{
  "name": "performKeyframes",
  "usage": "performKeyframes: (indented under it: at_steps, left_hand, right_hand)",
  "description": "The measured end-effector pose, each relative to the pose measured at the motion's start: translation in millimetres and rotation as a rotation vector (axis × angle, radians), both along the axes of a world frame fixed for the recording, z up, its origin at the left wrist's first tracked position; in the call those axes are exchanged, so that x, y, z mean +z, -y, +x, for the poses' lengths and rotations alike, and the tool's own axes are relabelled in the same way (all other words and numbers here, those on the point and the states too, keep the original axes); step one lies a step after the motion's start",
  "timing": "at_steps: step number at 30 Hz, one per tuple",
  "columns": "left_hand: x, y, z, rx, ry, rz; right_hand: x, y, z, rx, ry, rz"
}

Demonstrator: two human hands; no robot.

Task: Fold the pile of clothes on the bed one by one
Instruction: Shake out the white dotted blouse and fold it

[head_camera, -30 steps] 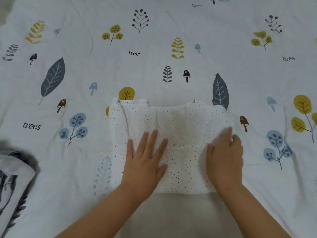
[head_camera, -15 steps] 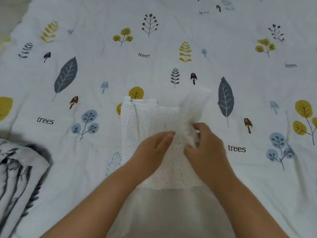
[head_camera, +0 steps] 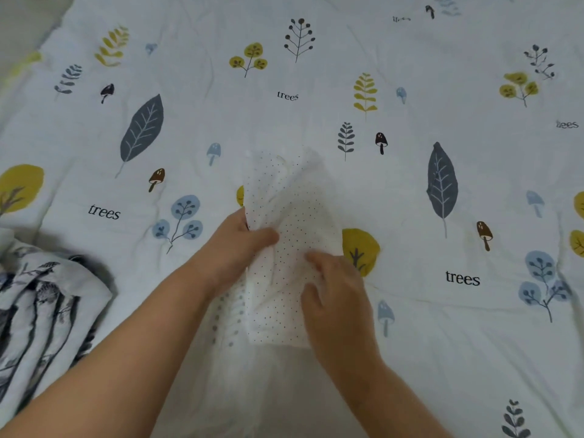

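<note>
A white garment with small black dots [head_camera: 294,213] lies folded into a narrow upright strip in the middle of the bed. My left hand [head_camera: 240,248] grips its left edge, thumb over the top layer and fingers tucked under the cloth. My right hand [head_camera: 335,289] holds the strip's lower right side, fingers curled onto the fabric. The upper part of the garment is rumpled and slightly lifted. A thin white sheer layer [head_camera: 234,368] trails from its bottom edge toward me.
A white bedspread [head_camera: 410,74] printed with leaves, trees and mushrooms covers the whole bed. A black-and-white patterned garment [head_camera: 41,317] lies bunched at the left edge. The bed's corner shows at the upper left.
The right side of the dotted garment has been folded over to the left, narrowing it into a strip. Both hands moved together onto it, and the view shifted left.
</note>
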State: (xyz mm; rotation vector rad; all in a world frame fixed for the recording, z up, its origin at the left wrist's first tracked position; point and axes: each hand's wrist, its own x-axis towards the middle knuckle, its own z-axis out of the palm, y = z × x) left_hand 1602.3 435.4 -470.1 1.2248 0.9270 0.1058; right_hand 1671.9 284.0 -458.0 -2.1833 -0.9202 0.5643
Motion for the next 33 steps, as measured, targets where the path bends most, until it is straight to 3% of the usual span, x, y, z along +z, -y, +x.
performKeyframes:
  at_steps: [2, 5, 7, 10, 19, 23, 33]
  left_hand:
    - [-6, 2, -2, 0.021, -0.151, 0.091]
    - [-21, 16, 0, 0.079, -0.552, 0.488]
    - [-26, 25, 0, 0.092, -0.612, 0.629]
    - [-31, 33, 2, 0.083, -0.575, 0.574]
    - [-33, 20, -4, -0.013, -0.317, 0.359]
    - [-17, 23, -14, 0.059, -0.181, 0.226]
    - [73, 43, -47, 0.119, -0.062, 0.218]
  right_hand:
    - [-11, 3, 6, -0.059, 0.044, -0.101]
    - [-24, 4, 12, -0.06, 0.055, -0.239]
    - [-28, 0, 17, -0.083, 0.067, -0.242]
    - [-32, -11, 22, -0.124, 0.015, -0.234]
    - [-36, -32, 46, -0.295, -0.511, -0.147]
    - [-28, -28, 39, -0.266, -0.497, -0.083]
    - [62, -7, 13, -0.167, -0.384, 0.097]
